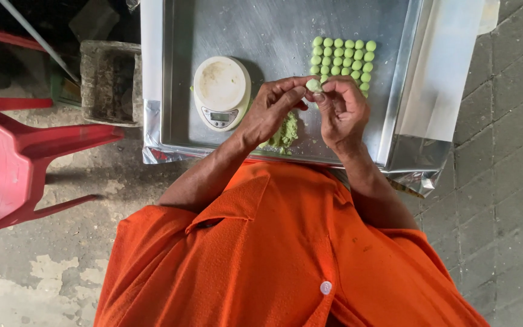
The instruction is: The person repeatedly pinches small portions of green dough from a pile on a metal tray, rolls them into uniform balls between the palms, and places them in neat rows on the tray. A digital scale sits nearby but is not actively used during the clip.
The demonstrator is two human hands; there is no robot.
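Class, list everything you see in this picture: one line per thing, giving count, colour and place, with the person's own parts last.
metal tray: one, silver, top centre
kitchen scale: one, white, left on the tray
green balls: about two dozen, pale green, in rows, right on the tray
dough lump: one, green, near tray edge under the hands
plastic chair: one, red, left
orange shirt: one, bottom centre
small piece: one, pale green, between both hands' fingertips
left hand: pinching the small piece
right hand: pinching the small piece
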